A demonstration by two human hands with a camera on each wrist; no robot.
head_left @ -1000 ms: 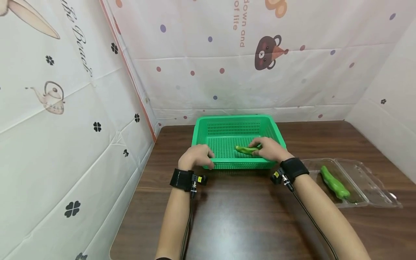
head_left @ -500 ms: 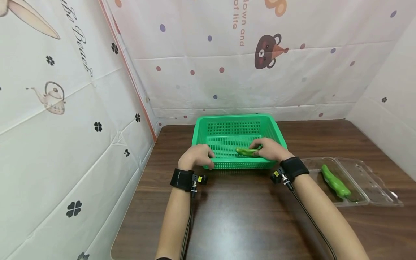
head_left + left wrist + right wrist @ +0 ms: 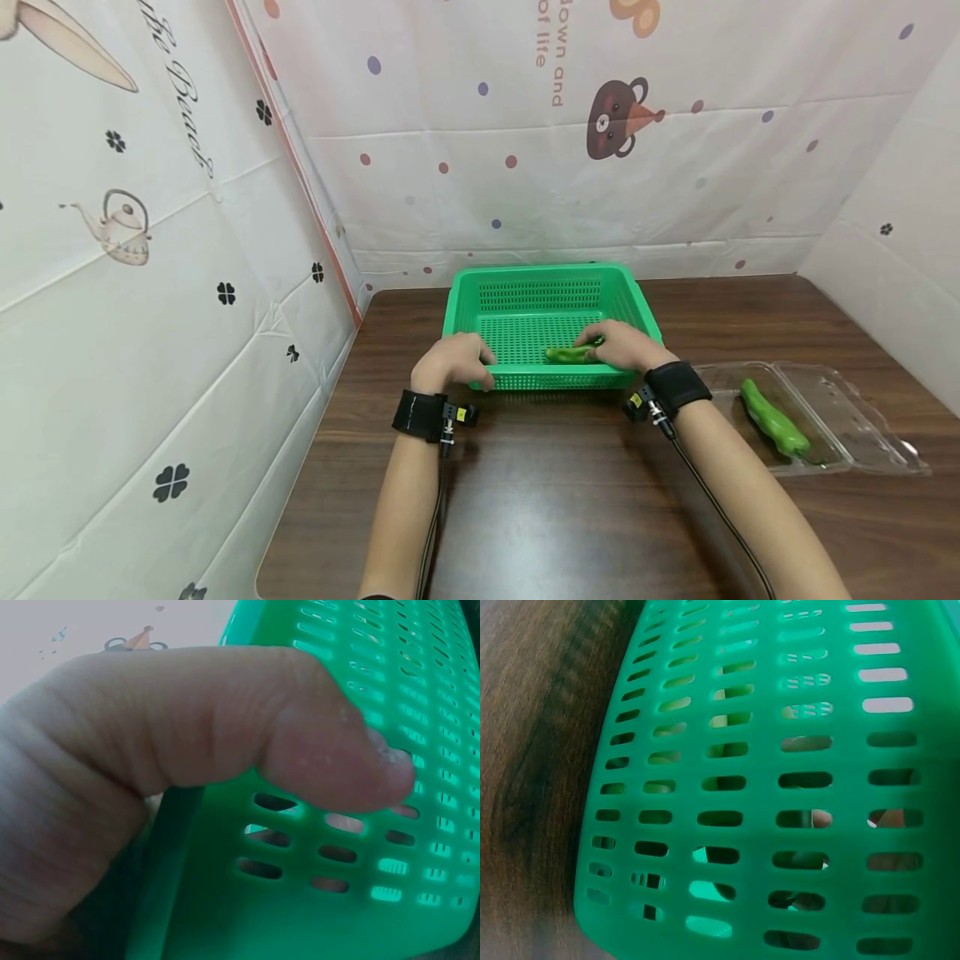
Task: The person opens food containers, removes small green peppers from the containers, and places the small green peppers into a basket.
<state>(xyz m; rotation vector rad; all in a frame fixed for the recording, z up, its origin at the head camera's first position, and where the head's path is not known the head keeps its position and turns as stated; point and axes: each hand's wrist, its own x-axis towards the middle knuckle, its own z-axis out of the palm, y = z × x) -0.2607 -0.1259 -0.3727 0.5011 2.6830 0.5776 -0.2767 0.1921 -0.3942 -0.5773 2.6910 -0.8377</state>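
Table: dark wood tabletop (image 3: pixel 547 508), both forearms stretched over it toward the far end.
Clamshell: clear plastic clamshell box (image 3: pixel 862 417) lies open near the right forearm, with one green pepper (image 3: pixel 772 419) left in it.
Left hand: left hand (image 3: pixel 450 360) grips the near left rim of the green basket (image 3: pixel 525 279); in the left wrist view the thumb (image 3: pixel 330 750) is curled over the slotted wall, steadying it.
Right hand: right hand (image 3: pixel 618 346) reaches over the basket's near right corner, fingers curled on a second green pepper (image 3: pixel 566 354). Whether they are letting go I cannot tell.
Second pepper: low inside the basket, seemingly on or just above the mesh floor; the right wrist view shows only bits of it through the slots.
Progress: by my reckoning about halfway, one pepper all but placed, one not yet moved.
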